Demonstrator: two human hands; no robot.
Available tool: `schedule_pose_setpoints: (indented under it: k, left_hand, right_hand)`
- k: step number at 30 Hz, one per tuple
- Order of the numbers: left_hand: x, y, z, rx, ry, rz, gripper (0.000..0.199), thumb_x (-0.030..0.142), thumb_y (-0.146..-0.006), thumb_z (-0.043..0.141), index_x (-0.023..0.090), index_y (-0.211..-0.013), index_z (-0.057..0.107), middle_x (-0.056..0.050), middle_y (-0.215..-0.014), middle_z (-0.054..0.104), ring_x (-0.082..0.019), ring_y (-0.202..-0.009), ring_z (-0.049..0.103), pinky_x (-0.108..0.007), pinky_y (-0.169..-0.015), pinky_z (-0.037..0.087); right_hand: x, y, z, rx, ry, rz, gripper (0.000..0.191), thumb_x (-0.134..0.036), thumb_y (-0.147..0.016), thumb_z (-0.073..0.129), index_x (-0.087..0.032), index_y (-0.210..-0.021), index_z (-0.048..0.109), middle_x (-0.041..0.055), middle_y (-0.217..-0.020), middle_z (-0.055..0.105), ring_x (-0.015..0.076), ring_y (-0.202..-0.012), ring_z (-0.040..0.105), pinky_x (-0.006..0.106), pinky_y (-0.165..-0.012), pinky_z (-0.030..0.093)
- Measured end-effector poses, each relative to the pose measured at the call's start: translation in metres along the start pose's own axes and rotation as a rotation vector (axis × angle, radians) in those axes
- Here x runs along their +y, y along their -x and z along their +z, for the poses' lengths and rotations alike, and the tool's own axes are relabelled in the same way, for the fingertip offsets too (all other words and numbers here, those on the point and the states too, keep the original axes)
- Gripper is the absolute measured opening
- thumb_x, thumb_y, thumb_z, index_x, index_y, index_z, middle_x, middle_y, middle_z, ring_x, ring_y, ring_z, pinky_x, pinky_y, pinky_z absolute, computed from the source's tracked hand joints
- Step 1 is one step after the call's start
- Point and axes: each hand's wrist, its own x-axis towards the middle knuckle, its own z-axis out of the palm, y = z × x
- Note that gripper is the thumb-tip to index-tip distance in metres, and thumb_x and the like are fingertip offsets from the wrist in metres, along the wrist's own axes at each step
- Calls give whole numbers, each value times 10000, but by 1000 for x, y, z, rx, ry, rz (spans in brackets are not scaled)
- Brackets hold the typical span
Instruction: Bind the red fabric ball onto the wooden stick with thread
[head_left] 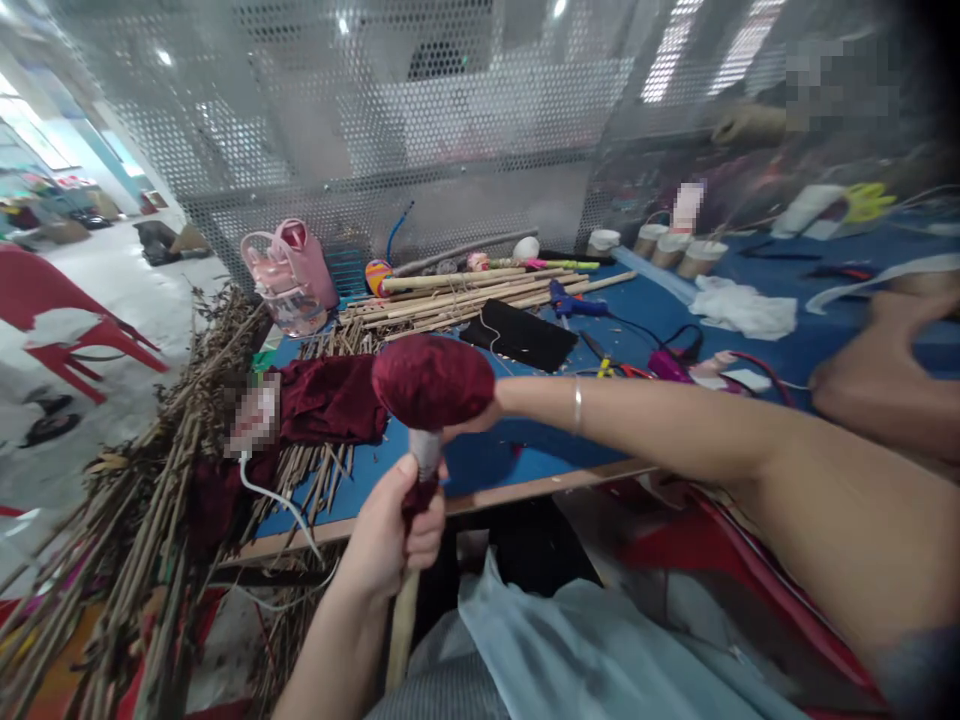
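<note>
A wooden stick [403, 630] stands tilted in front of me, topped by a round head wrapped in dark red cloth [431, 380]. Grey tape [425, 452] binds the neck just under the head. My left hand [405, 515] is wrapped round the stick below the tape, over some dark red cloth. My right hand [480, 415] reaches in from the right, behind the red head; its fingers are mostly hidden by the head. More dark red cloth [334, 400] lies on the blue table to the left.
Dried stalks [157, 500] heap up at the left. Wooden sticks [480, 295], black cloth [517, 335], a blue glue gun [577, 300] and a pink bag [300, 265] sit behind. Another person's arm [885, 370] rests at the right. Perforated metal [450, 130] stands behind the table.
</note>
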Motion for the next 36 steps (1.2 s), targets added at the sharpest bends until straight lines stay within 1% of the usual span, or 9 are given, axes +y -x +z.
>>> schedule_pose_setpoints:
  k: [2, 4, 9, 13, 17, 19, 22, 28, 36]
  left_hand:
    - [8, 0, -10, 28, 67, 46, 370, 558, -754, 528, 212, -870, 466, 117, -437, 320, -12, -331, 75, -107, -283, 150]
    - [12, -1, -17, 20, 114, 81, 335, 498, -746, 554, 203, -888, 482, 109, -459, 339, -9, -333, 80, -104, -283, 155]
    - [10, -7, -16, 71, 84, 104, 291, 445, -777, 522, 192, -914, 485, 106, -478, 347, -7, -323, 109, -103, -294, 156]
    - [7, -12, -7, 114, -6, 117, 302, 475, -773, 535, 210, -875, 434, 112, -473, 364, -7, -320, 111, -108, -295, 141]
    - [6, -15, -2, 147, -69, 115, 278, 444, -790, 545, 235, -837, 368, 112, -500, 391, -5, -317, 149, -97, -307, 151]
    - [5, -17, -2, 147, -83, 85, 284, 438, -789, 553, 238, -830, 357, 111, -507, 391, -6, -319, 157, -95, -308, 149]
    - [5, -18, -5, 104, -51, 32, 311, 476, -778, 557, 230, -838, 377, 113, -503, 360, -6, -324, 141, -98, -301, 150]
    - [11, -19, -7, 4, 52, -38, 330, 481, -758, 573, 218, -916, 449, 120, -484, 294, -6, -345, 70, -91, -293, 139]
    - [8, -23, -12, -71, 156, -121, 308, 465, -749, 583, 213, -892, 480, 120, -490, 239, -10, -364, 37, -92, -292, 143]
  right_hand:
    - [6, 12, 20, 66, -14, -13, 278, -277, -845, 524, -56, -931, 671, 78, -873, 691, 110, -773, 594, 209, -741, 425]
    - [1, 25, 30, 137, 39, -52, 297, -299, -855, 507, -72, -943, 677, 77, -891, 691, 111, -780, 599, 203, -739, 418]
    - [-30, 51, 31, 200, 304, -124, 265, -255, -887, 454, -118, -918, 678, 35, -787, 663, 78, -652, 539, 189, -651, 367]
    - [-46, 57, 33, 152, 464, -149, 285, -233, -904, 404, -121, -805, 647, 12, -679, 607, 70, -583, 473, 189, -592, 325]
    - [-61, 55, 29, 90, 856, -104, 229, -190, -862, 428, -123, -756, 620, 45, -672, 611, 103, -572, 485, 225, -532, 269]
    - [-71, 52, 22, 55, 1032, -126, 202, -159, -839, 443, -122, -762, 626, 66, -695, 622, 121, -589, 503, 235, -523, 256]
    - [-82, 44, 9, 37, 1182, -194, 235, -128, -847, 411, -131, -771, 633, 68, -732, 626, 132, -631, 517, 240, -541, 283]
    - [-91, 31, -9, 76, 1319, -282, 295, -104, -861, 364, -148, -767, 641, 35, -740, 583, 124, -705, 517, 242, -581, 308]
    - [-91, 23, -8, 9, 1319, -337, 299, -120, -866, 371, -156, -748, 644, 29, -728, 574, 128, -687, 512, 250, -572, 297]
